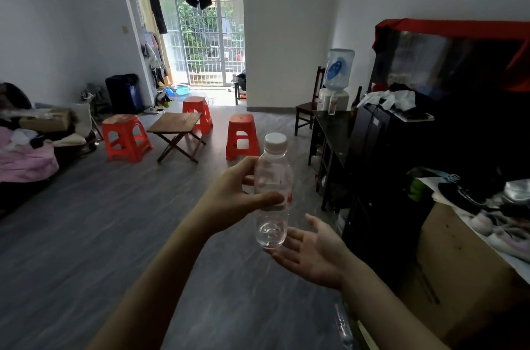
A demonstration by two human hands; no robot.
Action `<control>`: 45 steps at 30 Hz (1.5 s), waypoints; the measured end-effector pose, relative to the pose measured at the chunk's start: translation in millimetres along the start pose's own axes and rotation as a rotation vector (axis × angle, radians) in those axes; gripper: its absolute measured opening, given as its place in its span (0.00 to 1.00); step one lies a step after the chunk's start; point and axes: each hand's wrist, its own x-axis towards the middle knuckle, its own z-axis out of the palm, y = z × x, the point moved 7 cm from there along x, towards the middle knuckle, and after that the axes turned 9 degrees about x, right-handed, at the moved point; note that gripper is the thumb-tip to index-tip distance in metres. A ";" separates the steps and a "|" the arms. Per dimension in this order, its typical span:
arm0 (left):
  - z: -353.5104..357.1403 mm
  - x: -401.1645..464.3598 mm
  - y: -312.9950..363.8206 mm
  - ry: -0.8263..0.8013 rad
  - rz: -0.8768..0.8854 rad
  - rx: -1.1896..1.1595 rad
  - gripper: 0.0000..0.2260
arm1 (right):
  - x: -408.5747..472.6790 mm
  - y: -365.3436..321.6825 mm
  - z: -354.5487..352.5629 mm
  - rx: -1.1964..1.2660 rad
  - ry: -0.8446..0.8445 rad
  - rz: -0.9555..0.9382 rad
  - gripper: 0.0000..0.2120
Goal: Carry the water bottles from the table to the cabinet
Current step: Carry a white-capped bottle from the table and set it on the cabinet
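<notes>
I'm mid-carry: my left hand (229, 194) grips the water bottle (272, 191) upright; right hand (312, 252) spread open beneath it. Next, turn toward the black cabinet (381, 148) right of the bottle.

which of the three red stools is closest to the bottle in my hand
The right red stool, standing alone just behind the bottle that the left hand holds. The other two flank the folding table farther left.
</notes>
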 end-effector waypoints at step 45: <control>-30.8 645.4 -359.3 0.049 -0.108 0.066 0.24 | 582.5 -458.9 132.7 -0.034 -0.080 0.117 0.34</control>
